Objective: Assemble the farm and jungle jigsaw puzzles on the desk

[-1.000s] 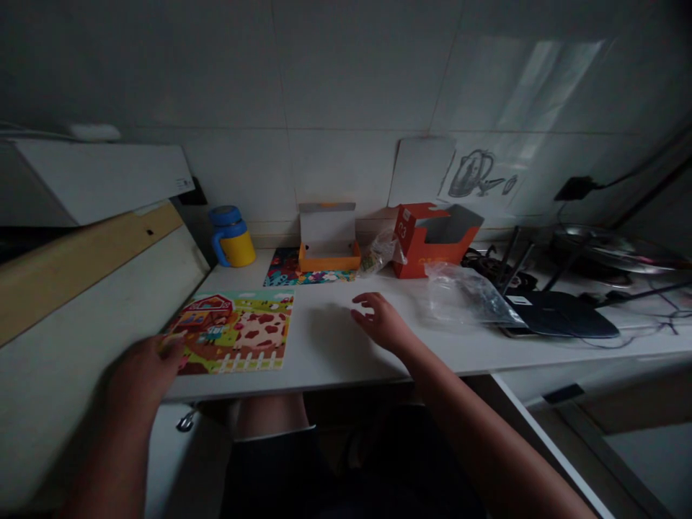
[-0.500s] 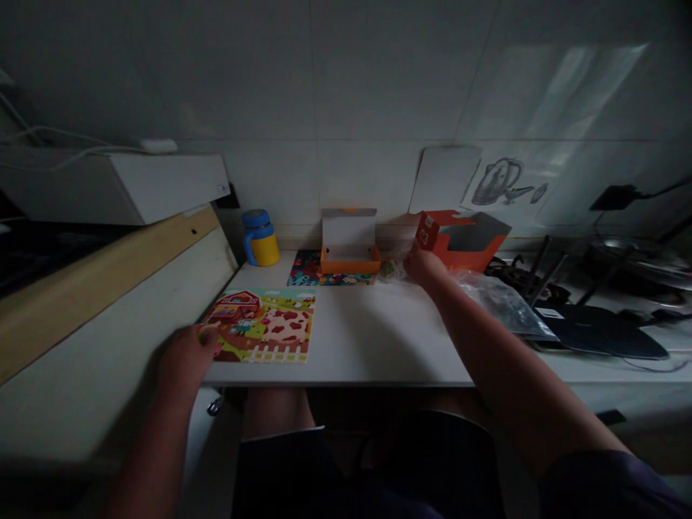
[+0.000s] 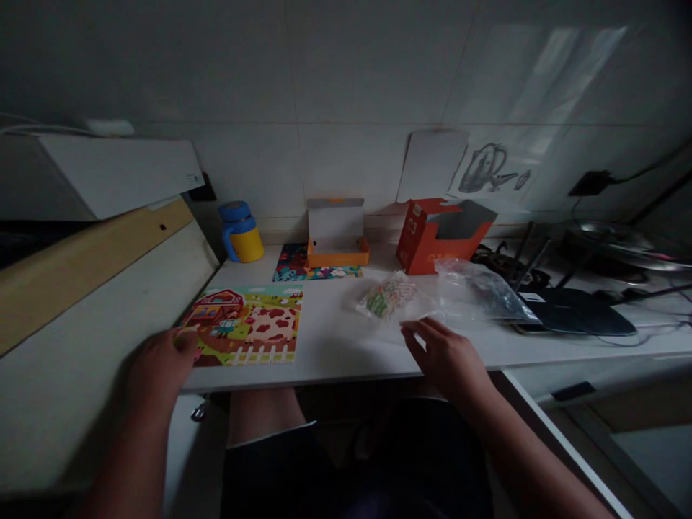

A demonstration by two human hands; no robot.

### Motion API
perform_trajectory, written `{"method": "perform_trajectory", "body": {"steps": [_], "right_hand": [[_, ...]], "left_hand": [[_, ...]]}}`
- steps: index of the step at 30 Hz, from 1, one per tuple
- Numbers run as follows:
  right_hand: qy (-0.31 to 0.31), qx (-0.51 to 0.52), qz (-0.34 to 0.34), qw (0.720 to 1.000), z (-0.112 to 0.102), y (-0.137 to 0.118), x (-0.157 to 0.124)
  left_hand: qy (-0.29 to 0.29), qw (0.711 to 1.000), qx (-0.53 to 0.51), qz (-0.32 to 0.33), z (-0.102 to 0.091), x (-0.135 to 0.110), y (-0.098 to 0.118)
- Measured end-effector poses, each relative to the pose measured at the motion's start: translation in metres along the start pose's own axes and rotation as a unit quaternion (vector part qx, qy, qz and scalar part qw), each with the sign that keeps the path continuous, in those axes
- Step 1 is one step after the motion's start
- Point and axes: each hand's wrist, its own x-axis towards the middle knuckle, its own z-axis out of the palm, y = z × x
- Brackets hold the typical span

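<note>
Multicoloured farm jigsaw puzzle lies under the left hand, fingers curled at its edge, grip unclear. The open, empty right hand has left the clear plastic packet, now out on the tabletop, forward of the orange carton.

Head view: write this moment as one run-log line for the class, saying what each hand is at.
left hand: on edge of farm jigsaw puzzle | right hand: open, beside small clear plastic packet

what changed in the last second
The right hand dragged the small clear plastic bag forward, away from the orange-red carton, and let go. The left hand stayed at the edge of the farm jigsaw puzzle, which hasn't moved.
</note>
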Motion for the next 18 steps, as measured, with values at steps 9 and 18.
{"method": "perform_trajectory", "body": {"steps": [9, 18], "right_hand": [[0.056, 0.056, -0.121, 0.989, -0.014, 0.015, -0.040], [-0.106, 0.088, -0.038, 0.990, -0.009, 0.041, -0.004]], "left_hand": [[0.225, 0.944, -0.118, 0.210, -0.012, -0.034, 0.044], [0.009, 0.841, -0.375, 0.390, -0.013, -0.136, 0.234]]}}
